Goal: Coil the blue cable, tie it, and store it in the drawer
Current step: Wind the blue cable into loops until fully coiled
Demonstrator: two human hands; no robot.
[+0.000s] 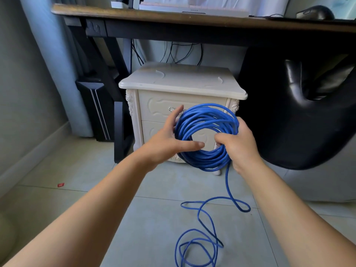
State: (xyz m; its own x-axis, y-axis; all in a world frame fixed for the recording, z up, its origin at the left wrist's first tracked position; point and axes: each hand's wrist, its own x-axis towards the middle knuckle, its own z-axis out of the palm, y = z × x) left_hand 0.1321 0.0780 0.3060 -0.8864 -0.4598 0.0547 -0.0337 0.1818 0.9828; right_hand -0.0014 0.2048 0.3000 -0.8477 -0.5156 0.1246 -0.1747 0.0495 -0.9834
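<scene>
In front of the white cabinet (183, 97), a half-wound blue cable (207, 135) held up in both hands.

Right hand (238, 145) has its fingers clamped round the coil's lower right side; left hand (169, 139) lies spread flat against the left rim (fingers wide, gripping nothing). Loose cable trails down onto the tiled floor (86, 180) in loops. Both drawers shut, desk (154, 15) overhead.

Pale tiled floor (77, 189) with loose blue cable (204, 224) loops, white nightstand (183, 81).
</scene>
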